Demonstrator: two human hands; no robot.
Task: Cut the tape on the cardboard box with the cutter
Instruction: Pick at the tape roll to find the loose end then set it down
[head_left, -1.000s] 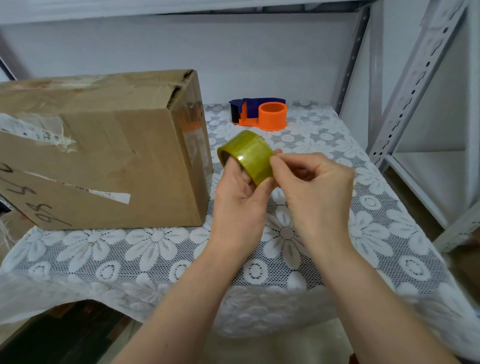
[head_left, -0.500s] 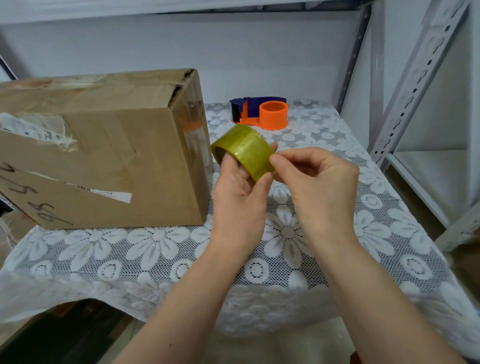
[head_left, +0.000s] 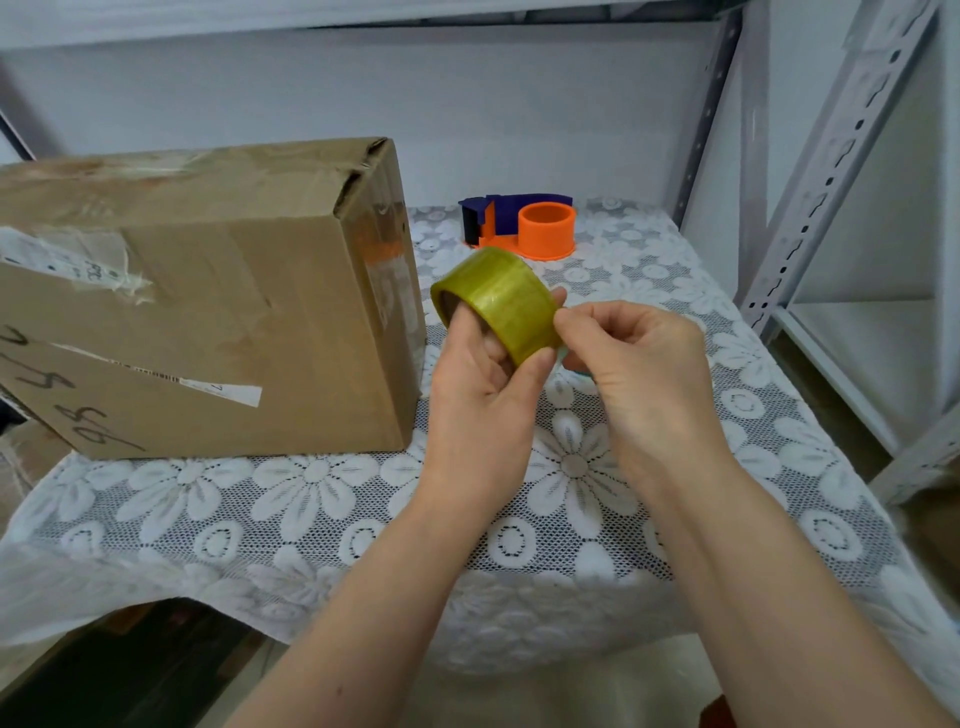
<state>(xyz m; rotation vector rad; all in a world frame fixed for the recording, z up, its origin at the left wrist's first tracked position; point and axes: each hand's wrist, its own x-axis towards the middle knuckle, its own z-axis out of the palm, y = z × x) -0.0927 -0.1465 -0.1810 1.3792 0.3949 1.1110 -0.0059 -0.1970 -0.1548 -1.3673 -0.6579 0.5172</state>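
Observation:
A worn cardboard box (head_left: 208, 312) with old tape and label scraps stands on the left of the table. My left hand (head_left: 483, 379) holds a yellow-green roll of tape (head_left: 498, 301) just right of the box, fingers through its core. My right hand (head_left: 634, 364) pinches at the roll's right edge with thumb and forefinger. An orange and blue tape cutter (head_left: 524, 226) sits behind the hands at the back of the table, untouched.
A white lace flower cloth (head_left: 571, 499) covers the table and hangs over its front edge. Grey metal shelf uprights (head_left: 810, 171) rise on the right, with a lower shelf (head_left: 857, 332) beyond them. A white wall stands behind.
My hands have lifted the tape roll slightly up and leftward, nearer the box. My right fingers stay pinched at the roll's edge.

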